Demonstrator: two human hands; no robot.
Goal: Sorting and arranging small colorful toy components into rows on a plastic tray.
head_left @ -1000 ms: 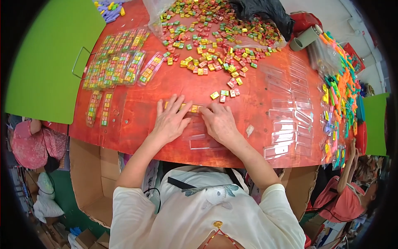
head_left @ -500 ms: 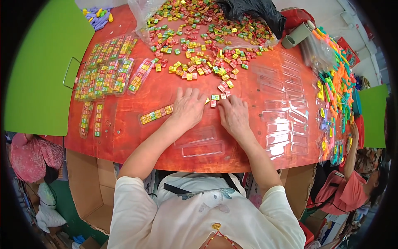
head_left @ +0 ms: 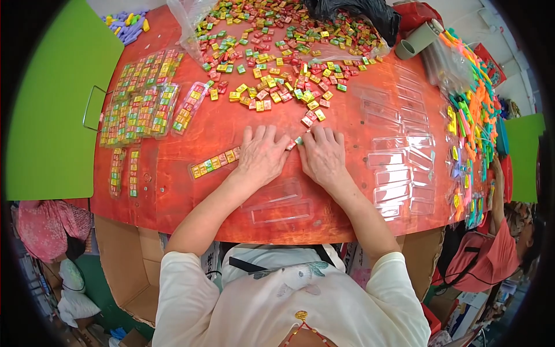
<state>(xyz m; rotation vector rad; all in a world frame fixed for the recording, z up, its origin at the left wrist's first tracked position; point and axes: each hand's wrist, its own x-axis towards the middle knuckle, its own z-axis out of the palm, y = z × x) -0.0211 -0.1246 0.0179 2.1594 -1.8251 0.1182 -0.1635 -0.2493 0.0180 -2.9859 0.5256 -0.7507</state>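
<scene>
"Red-painted table [head_left: 165,214]: why does the clear-plastic-cased row of small yellow, red and green blocks [head_left: 215,162] lie near, left of centre?"

"Perhaps so the left hand [head_left: 261,155], fingers bent over its right end, can steady it."

"And the right hand [head_left: 325,153]?"

"Fingers bent beside a small green-and-white block [head_left: 298,140] between the hands; whether either grips, one cannot tell."

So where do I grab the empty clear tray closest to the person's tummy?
Probably best by its short right end, coming in from the right with the right hand. The clear tray lies flat, long and narrow, and that end sticks out a bit past the other clear tray behind it. Pinch its rim gently: it looks thin.
</scene>
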